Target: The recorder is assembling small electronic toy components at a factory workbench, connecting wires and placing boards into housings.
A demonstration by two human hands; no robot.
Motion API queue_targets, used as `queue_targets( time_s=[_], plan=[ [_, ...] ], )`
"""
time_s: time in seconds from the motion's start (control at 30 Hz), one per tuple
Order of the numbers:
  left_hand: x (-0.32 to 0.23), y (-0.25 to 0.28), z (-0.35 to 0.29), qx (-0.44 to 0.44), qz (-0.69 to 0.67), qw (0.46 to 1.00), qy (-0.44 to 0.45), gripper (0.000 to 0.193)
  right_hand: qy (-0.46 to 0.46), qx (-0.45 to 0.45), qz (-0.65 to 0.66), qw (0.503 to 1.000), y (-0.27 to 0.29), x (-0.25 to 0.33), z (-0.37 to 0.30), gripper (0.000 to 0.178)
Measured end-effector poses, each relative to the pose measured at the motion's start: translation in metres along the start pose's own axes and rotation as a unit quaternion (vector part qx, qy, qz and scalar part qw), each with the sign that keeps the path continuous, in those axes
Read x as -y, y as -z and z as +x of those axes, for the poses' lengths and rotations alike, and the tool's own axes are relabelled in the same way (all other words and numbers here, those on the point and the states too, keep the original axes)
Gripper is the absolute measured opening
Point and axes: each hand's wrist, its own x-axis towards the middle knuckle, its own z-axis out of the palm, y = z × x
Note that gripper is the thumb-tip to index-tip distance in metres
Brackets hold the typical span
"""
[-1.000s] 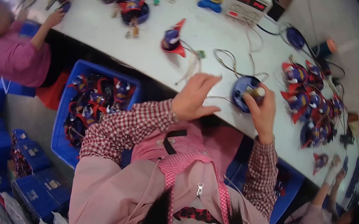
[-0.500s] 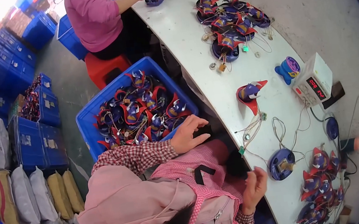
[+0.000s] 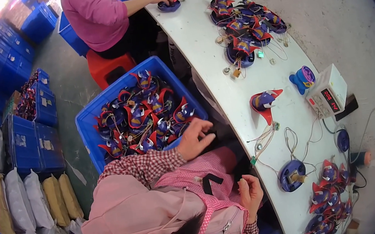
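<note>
Counter (image 3: 208, 61) with power supply (image 3: 329, 93), toy parts and a round purple base (image 3: 293, 175), unheld.
Blue bin (image 3: 89, 142) of horned figures, well left of the power supply. Left hand (image 3: 196, 138): empty, thumb and fingers spread, near the bin. Right hand (image 3: 251, 192): fingers loosely curled, nearer the wearer than the supply; cannot tell if anything small is inside; a second ago it gripped the base. Single horned figure (image 3: 262, 101), left of the supply: probably light, stiff; hold by the body. Base, nearer the wearer than the supply: likely light, rigid, slick; hold by the rim, sparing its thin, fragile wires (image 3: 290, 138).
</note>
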Motion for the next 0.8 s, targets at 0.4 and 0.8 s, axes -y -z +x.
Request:
queue_targets(
  time_s=[0.4, 0.8],
  plan=[
    [0.008, 0.127, 0.116, -0.262, 0.218, 0.923, -0.179, 0.035, 0.029, 0.092, 0.071, 0.993, -0.070, 0.055, 0.102, 0.026],
    [0.051, 0.154, 0.304, -0.082, 0.385, 0.919, -0.013, 0.087, 0.005, 0.074, -0.056, 0.996, -0.187, 0.073, 0.287, 0.061]
  ],
)
